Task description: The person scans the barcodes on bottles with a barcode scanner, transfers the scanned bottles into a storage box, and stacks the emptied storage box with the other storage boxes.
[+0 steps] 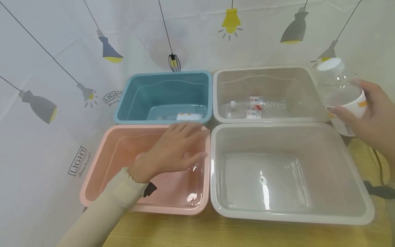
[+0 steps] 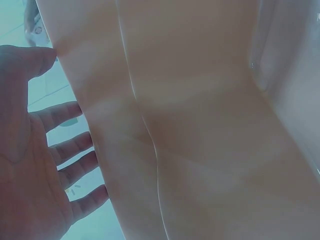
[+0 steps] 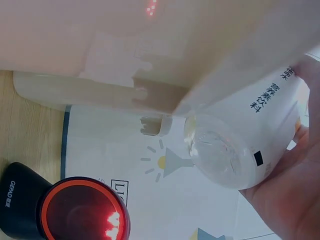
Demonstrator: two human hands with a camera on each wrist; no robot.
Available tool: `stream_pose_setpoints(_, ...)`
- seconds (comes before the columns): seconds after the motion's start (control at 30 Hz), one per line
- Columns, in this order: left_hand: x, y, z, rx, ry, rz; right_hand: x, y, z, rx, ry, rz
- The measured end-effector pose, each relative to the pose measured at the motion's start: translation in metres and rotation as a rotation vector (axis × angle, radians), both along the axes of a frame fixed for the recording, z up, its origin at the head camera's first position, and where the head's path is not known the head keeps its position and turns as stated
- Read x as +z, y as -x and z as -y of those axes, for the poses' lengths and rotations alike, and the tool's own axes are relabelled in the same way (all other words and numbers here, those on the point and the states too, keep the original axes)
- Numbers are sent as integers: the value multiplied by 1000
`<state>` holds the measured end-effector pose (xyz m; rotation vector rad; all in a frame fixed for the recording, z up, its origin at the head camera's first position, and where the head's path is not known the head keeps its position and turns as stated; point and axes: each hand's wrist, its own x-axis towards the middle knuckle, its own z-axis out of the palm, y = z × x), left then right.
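My right hand [image 1: 374, 115] grips a clear plastic bottle [image 1: 339, 92] with a white cap and a white and orange label, thumb in front and fingers behind. The bottle stands upright, slightly tilted, beyond the right side of the bins. In the right wrist view, the bottle's clear base [image 3: 215, 150] and the printed label show. My left hand [image 1: 174, 147] is spread over the pink bin [image 1: 206, 192], its extended fingers near the back rim; whether they touch it I cannot tell. It holds nothing.
A blue bin [image 1: 123, 103] holds a bottle with a white label [image 1: 189, 117]. The beige bin [image 1: 217, 89] behind holds clear bottles [image 1: 268, 105]. A light grey bin [image 1: 308, 219] stands front right. A black scanner-like device with an orange ring [image 3: 85, 210] glows red near the right hand.
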<state>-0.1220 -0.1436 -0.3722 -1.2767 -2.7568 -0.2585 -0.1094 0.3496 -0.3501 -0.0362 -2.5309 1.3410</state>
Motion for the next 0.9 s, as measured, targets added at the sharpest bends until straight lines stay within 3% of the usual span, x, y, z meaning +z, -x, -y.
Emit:
stream_pose_setpoints(0.2,1,-1,0,6,5,5,3,0,2,-1,-26,35)
stream_pose_setpoints(0.57,2,-1,0,-3,-6,-9,4,5,1,-13,-261,56)
stream_pose_setpoints(0.73,2,-1,0,-4,-9,-10,9,8,-1,17,-222,48)
stream_pose_setpoints(0.8,2,-1,-1,-2,-7,-7,13,9,0,39,-177,82)
stream_pose_setpoints(0.9,2,-1,-1,4,1,-2,21,14,3,60,-190,127)
